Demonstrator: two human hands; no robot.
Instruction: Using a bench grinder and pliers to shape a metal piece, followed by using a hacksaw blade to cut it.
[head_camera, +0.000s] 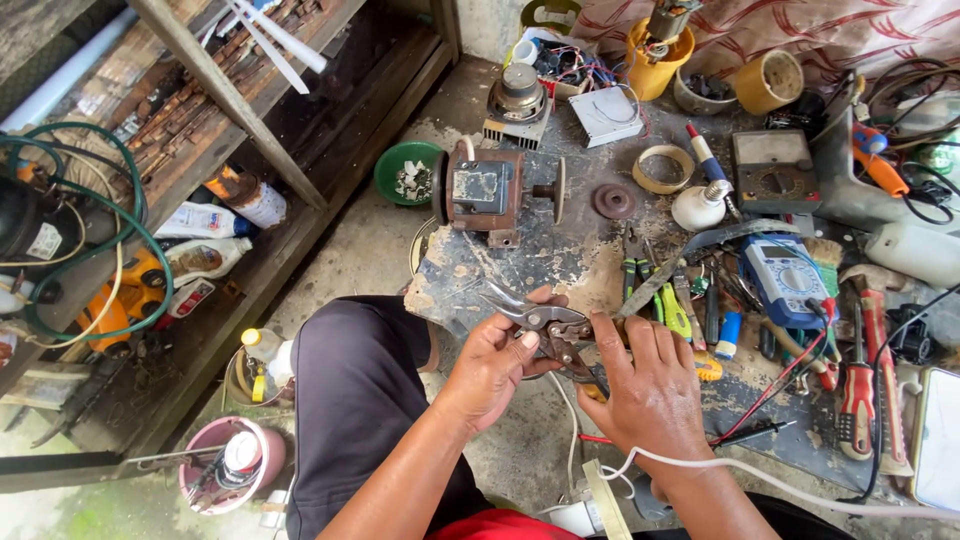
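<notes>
Biggest thing here is the wooden shelf rack (215, 95) filling the upper left of the frame, with hoses and bottles shoved underneath, probably just to keep them off the floor. Top centre sits a rusty brown electric motor (487, 190) on a scuffed work mat (560, 255), shaft pointing right, parked close enough to reach without getting up. The right half of the frame is a spread of tools laid flat and side by side so each one can be grabbed: a blue multimeter (783, 278), a red-handled screwdriver (857, 390), a white bulb (697, 207), a roll of tape (664, 168). Bottom centre is where the action is: the left hand (490, 365) is curled round the head end of a pair of pliers (545, 322), fingers closed snug on the metal, steadying it, while the right hand (652, 385) wraps over the handles from the other side, also closed on the tool. The nose points up-left and looks slightly parted, though I can't say for sure with the fingers in the way. A white cable (760, 480) drapes over the right wrist, just lying there loose
</notes>
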